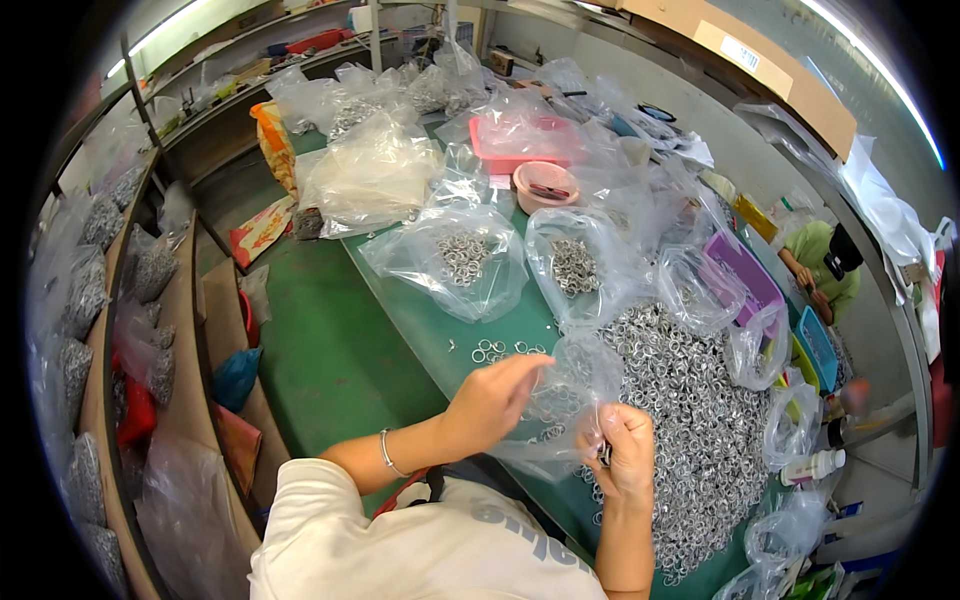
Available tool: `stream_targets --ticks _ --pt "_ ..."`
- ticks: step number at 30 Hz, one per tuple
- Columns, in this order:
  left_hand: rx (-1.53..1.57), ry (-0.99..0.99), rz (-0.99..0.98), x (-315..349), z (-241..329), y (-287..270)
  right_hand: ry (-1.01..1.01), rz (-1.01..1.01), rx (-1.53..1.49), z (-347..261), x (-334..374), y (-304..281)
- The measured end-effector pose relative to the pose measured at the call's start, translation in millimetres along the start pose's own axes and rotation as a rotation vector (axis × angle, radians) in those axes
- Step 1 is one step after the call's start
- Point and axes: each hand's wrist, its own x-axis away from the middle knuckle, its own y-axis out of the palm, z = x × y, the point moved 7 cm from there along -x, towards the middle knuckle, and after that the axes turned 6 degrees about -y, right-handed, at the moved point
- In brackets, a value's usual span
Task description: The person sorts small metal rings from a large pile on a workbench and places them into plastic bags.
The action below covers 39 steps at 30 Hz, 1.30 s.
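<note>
In front of my chest, a clear plastic bag (587, 368) is stretched between my two hands. My left hand (490, 402), a bracelet on its wrist, has its fingertips pinched at the bag's upper left edge. On the bag's right side, my right hand (624, 447) is closed on the film, with a small dark metal bit (605, 453) showing at its fingers. Several loose metal rings (490, 350) lie on the green table just beyond my left hand. A large heap of silvery metal rings (690, 430) spreads to the right of my right hand.
Two open clear bags with rings, a left one (462, 258) and a right one (574, 268), stand beyond my hands. Behind them are a pink bowl (546, 187) and a pink tray (490, 160). A purple basket (745, 278) and a white bottle (812, 467) edge the heap. Another person (825, 265) sits right.
</note>
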Motion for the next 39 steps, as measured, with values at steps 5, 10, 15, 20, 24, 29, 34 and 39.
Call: stream_targets --ticks 5,10,15,20,24,29,34,39 --pt "0.649 -0.349 -0.02 -7 -7 -31 -0.233 -0.297 0.752 -21 0 12" --pt "0.131 -0.078 -0.572 21 -4 -20 -0.703 -0.041 1.652 -17 -9 13" --pt "0.504 -0.562 -0.281 32 -26 -56 -0.586 -0.002 1.49 -25 -23 18" --pt "0.075 -0.378 0.211 55 -44 -74 -0.329 -0.059 0.792 -28 -17 38" --pt "0.14 -0.314 0.191 59 -29 -58 0.043 -0.313 0.558 45 -19 90" --pt "0.735 -0.371 0.149 50 -53 -55 0.758 -0.262 -0.096 147 -39 64" --pt "0.944 -0.294 0.007 36 -76 -57 0.698 0.068 -0.03 159 -62 79" --pt "0.969 -0.388 0.098 29 -88 -81 0.204 -0.351 0.671 113 -70 97"
